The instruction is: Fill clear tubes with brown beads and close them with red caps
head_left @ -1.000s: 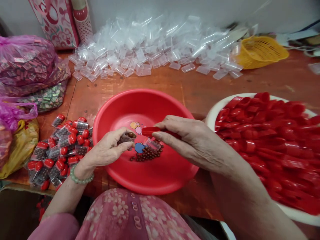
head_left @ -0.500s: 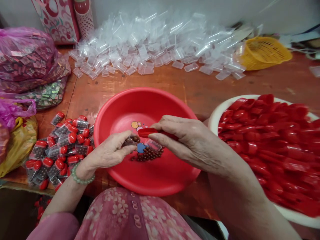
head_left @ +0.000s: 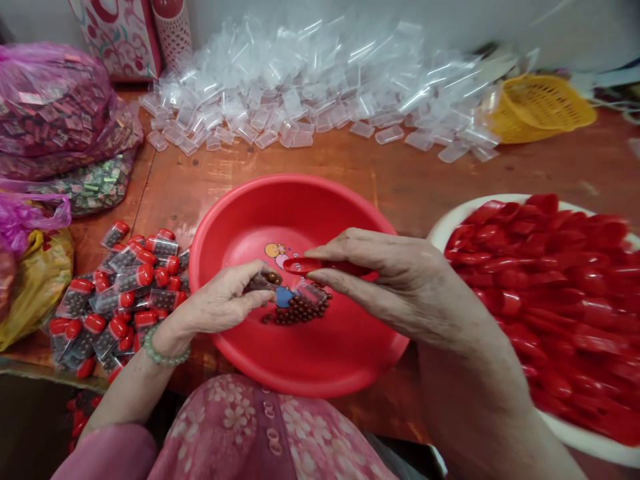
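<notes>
Over the red basin [head_left: 300, 367], my left hand [head_left: 227, 297] is closed around a small clear container [head_left: 261, 281] with brown balls in it. My right hand [head_left: 380, 277] pinches a red plastic cap [head_left: 303, 266] between thumb and fingers, a little to the right of the container and apart from it. Brown balls [head_left: 300, 311] lie on the basin's floor below my hands, with a clear plastic piece [head_left: 312, 292] beside them. Part of the cap is hidden behind my right fingers.
Filled containers with red caps [head_left: 135, 277] are piled at the left, near plastic bags [head_left: 55, 107]. Clear empty containers [head_left: 295, 107] lie heaped along the back beside a yellow basket [head_left: 543, 110]. A white basin [head_left: 443, 230] of red caps stands at the right.
My right hand has moved slightly to the right with the red cap, widening the gap to the container. My left hand has stayed nearly still. The view has shifted a little.
</notes>
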The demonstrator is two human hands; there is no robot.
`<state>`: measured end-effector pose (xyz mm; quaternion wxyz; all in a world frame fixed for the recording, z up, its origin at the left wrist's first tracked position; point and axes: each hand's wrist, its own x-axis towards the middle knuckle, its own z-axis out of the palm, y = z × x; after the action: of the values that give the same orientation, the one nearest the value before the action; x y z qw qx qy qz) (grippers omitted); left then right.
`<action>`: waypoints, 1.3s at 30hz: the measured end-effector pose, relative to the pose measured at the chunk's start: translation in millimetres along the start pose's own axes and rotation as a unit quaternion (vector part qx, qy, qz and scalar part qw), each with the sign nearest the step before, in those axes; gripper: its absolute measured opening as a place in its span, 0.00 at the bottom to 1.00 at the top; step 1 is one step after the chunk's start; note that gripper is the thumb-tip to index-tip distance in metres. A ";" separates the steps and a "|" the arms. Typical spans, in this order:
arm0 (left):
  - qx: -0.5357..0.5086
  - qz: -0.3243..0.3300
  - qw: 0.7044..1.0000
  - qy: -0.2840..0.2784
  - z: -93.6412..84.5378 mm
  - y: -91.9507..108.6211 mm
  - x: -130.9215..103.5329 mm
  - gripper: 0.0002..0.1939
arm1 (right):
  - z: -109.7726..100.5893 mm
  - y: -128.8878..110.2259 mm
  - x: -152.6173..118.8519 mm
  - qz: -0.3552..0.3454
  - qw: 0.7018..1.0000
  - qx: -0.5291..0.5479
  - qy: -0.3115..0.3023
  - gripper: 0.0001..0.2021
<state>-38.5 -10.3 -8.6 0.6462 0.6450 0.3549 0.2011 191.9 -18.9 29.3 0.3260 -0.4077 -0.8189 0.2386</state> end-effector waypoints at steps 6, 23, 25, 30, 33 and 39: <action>-0.105 -0.012 0.994 -0.015 -2.1 3.9 2.8 0.06 | 22.3 3.8 -7.5 -0.070 0.995 0.022 0.066 0.11; -0.208 -0.017 0.967 -0.145 -14.7 -0.5 6.4 0.13 | -7.7 1.0 -4.5 -0.262 0.956 -0.098 -0.088 0.12; -0.197 -0.022 0.969 -0.145 -15.0 -0.6 6.5 0.12 | -12.2 -1.3 -1.5 -0.255 0.954 -0.096 -0.126 0.13; -0.164 -0.031 0.977 -0.130 -15.1 0.5 4.9 0.08 | -25.7 1.1 -4.5 -0.231 0.950 -0.085 -0.193 0.17; -0.163 -0.033 0.978 -0.123 -14.5 2.2 4.2 0.06 | -31.2 6.1 -8.8 -0.214 0.956 -0.079 -0.185 0.16; -0.216 -0.034 0.972 -0.082 -13.5 -0.5 6.0 0.08 | -13.1 5.7 -12.4 -0.112 0.993 -0.009 -0.024 0.20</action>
<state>-44.3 3.3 -9.2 0.8037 0.4917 0.2709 0.1975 210.0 -24.3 30.2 0.3273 -0.3106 -0.8691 0.2027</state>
